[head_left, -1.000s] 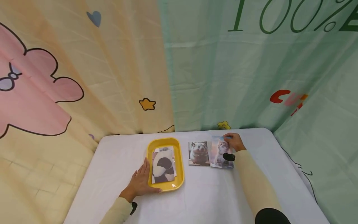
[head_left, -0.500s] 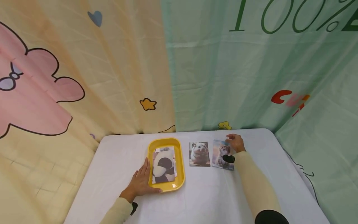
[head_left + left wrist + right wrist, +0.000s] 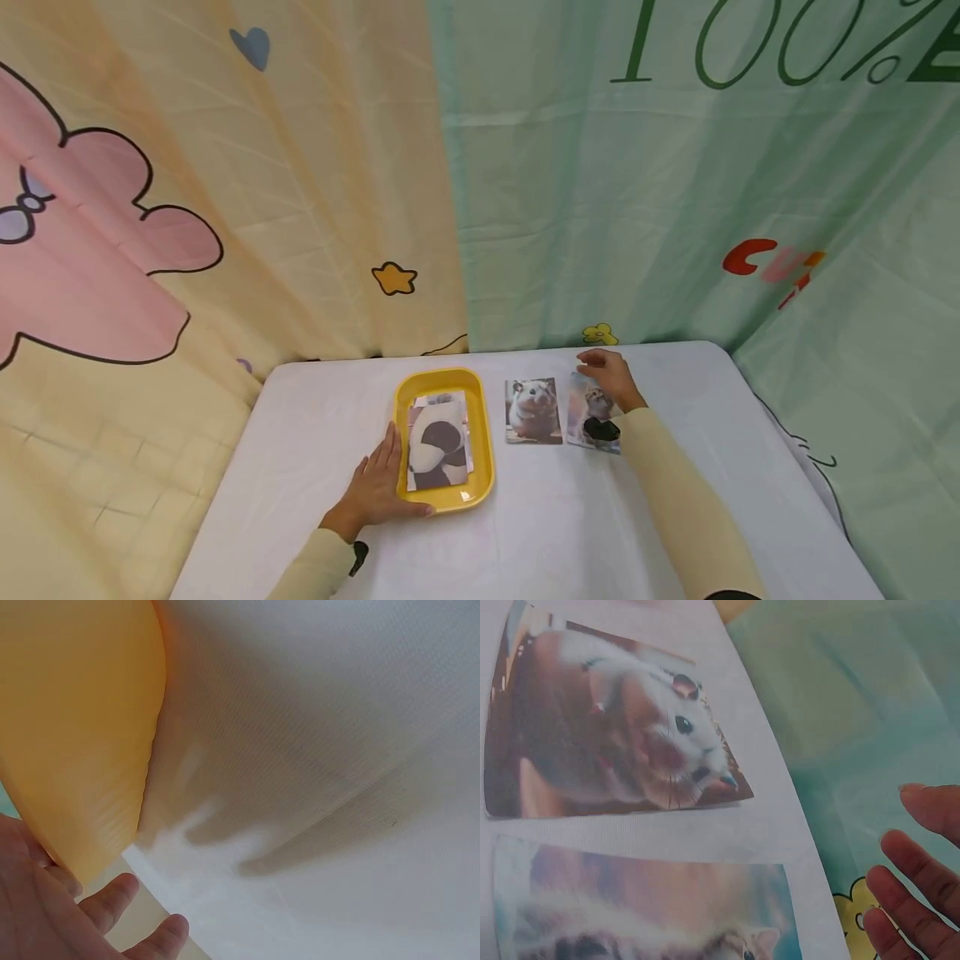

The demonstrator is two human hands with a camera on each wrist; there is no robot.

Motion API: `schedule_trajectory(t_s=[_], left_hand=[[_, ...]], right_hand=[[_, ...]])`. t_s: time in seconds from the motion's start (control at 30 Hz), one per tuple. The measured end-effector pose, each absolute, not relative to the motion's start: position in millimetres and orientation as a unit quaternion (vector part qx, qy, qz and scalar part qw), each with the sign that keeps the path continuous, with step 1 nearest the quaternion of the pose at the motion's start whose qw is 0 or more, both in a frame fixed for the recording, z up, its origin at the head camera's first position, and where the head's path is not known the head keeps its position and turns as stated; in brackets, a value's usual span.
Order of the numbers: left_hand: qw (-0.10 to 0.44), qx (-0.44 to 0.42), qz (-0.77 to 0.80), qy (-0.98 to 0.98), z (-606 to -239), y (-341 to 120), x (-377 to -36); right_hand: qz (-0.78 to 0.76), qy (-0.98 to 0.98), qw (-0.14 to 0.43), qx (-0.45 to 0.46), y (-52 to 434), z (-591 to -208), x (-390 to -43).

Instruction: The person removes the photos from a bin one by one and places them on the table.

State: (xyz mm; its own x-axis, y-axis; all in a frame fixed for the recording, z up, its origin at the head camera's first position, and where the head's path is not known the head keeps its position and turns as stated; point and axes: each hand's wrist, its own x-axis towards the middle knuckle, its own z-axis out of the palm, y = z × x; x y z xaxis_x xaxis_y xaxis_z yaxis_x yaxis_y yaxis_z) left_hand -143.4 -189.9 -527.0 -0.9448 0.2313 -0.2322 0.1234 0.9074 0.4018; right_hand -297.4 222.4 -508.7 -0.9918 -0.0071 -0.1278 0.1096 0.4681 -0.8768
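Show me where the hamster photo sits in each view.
Head: hamster photo, centre, between yellow tray and kitten photo.
Left wrist: not in view; only the tray's side.
Right wrist: upper left, above the kitten photo.
Shared landmark: white tablecloth.

We face a white-covered surface (image 3: 525, 542) set into a corner of hanging cloth: a cream curtain (image 3: 315, 183) with a pink cartoon shape and a small yellow star on our left, a pale green curtain (image 3: 675, 183) with dark green lettering on our right. Soft, even light.
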Motion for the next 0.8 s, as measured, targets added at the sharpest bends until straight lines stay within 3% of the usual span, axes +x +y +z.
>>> schedule_trajectory(t_s=[0.33, 0.8], left_hand=[[0.138, 0.089, 0.195, 0.967, -526.7, -189.8, -143.1], [0.139, 0.085, 0.192, 0.968, -523.5, -188.4, -143.1]], right_hand=[[-0.51, 0.857, 0.038, -0.063, 182.9, -504.3, -290.0], [-0.551, 0.829, 0.059, -0.078, 113.4, -505.5, -270.0]])
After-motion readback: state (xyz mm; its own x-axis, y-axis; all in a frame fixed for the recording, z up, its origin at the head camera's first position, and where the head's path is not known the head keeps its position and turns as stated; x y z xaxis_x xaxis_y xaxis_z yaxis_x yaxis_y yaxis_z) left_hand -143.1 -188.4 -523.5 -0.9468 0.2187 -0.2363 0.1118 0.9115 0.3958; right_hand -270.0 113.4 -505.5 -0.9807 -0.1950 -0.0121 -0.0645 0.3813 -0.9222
